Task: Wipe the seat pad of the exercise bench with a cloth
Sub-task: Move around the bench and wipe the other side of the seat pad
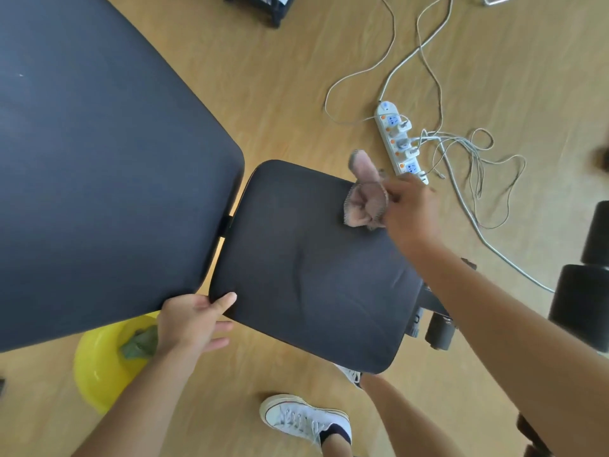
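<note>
A: head view; seat pad [306, 265] sits mid-frame, dark, just beside the larger back pad [99, 159], narrow gap between them; floor under both.

B: hands?

A: right hand [408, 209] is closed around a bunched pink cloth [365, 202] at the seat pad's far right corner; cloth touches the pad there, one tail sticks up past the edge. left hand [194, 321] is at the near left corner, thumb laid on top of the pad, fingers loosely spread below the edge; looks like bracing, not a firm clamp.

B: how does the cloth handle?

A: my read: light, limp, soft pile; bunched in the fist is right, flatten it under the palm for more contact. pad looks cushioned with shallow creases, so it gives under pressure.

B: clutter?

A: yellow basin [102, 361] with a green rag [140, 341] on the floor by the left wrist; power strip [398, 140] and cables beyond the far edge, well clear of the cloth.
</note>
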Demonstrator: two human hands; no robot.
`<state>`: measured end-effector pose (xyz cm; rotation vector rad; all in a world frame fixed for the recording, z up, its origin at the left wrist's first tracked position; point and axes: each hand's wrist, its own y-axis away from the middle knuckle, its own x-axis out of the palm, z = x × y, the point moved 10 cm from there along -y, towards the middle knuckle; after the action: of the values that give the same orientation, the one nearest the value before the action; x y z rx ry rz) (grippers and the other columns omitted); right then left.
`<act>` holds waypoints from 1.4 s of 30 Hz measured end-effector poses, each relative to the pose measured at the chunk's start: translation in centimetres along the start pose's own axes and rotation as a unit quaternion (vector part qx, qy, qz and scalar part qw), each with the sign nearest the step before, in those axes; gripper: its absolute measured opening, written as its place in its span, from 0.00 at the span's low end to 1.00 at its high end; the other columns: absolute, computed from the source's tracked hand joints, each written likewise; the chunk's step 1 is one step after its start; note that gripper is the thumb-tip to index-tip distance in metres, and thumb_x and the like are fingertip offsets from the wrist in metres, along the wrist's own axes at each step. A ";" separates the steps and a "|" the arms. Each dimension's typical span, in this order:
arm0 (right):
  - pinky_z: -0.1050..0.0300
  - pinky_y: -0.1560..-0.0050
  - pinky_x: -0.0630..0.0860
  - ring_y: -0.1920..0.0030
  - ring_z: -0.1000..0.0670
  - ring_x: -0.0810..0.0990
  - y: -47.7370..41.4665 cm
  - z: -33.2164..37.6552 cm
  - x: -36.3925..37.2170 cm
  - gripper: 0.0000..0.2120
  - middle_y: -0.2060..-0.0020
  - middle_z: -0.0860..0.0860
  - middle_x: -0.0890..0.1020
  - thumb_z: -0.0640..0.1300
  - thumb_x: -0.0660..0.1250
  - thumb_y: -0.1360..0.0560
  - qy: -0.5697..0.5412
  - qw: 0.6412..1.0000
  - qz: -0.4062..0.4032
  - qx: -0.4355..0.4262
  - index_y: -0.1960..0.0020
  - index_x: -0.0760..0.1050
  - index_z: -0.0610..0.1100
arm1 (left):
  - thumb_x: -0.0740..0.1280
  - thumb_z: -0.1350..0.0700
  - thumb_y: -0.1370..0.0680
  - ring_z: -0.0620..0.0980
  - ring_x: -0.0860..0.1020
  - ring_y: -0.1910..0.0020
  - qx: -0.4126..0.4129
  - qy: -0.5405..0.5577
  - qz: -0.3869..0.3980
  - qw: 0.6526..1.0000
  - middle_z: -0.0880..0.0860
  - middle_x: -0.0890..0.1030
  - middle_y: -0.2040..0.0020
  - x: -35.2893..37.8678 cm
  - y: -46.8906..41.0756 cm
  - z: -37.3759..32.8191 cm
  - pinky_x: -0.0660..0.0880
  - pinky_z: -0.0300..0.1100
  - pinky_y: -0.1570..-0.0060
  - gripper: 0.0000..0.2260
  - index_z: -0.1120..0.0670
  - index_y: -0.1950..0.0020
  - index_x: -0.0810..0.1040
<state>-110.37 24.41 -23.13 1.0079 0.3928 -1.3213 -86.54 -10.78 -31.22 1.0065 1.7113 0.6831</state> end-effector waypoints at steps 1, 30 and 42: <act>0.55 0.62 0.74 0.62 0.44 0.77 -1.4 3.1 1.8 0.08 0.62 0.41 0.80 0.37 0.71 0.25 0.007 0.999 0.020 -0.035 0.63 0.83 0.39 | 0.82 0.55 0.27 0.55 0.89 0.65 -0.001 -0.002 0.002 1.000 0.56 0.85 0.57 0.0 0.1 0.0 0.86 0.56 0.67 0.14 0.53 0.60 0.76; 0.56 0.64 0.67 0.66 0.50 0.72 -6.6 -0.2 4.3 0.25 0.69 0.49 0.74 0.61 0.70 0.22 0.133 0.957 0.253 -0.054 0.68 0.73 0.43 | 0.82 0.51 0.28 0.59 0.89 0.62 -0.010 -0.028 0.009 1.000 0.58 0.87 0.55 0.0 -0.3 0.4 0.87 0.59 0.61 0.19 0.61 0.46 0.82; 0.54 0.71 0.63 0.69 0.46 0.70 19.4 -15.7 3.6 0.27 0.70 0.45 0.73 0.50 0.72 0.21 -0.055 0.955 -0.051 0.288 0.71 0.65 0.39 | 0.81 0.48 0.28 0.46 0.86 0.75 0.028 -0.065 0.003 0.998 0.47 0.80 0.78 -0.1 -1.0 0.5 0.86 0.61 0.55 0.20 0.60 0.66 0.76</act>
<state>-86.94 33.09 -26.98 1.3984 -0.0395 -1.6233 -86.41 -11.41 -32.17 1.0717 1.6221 0.5644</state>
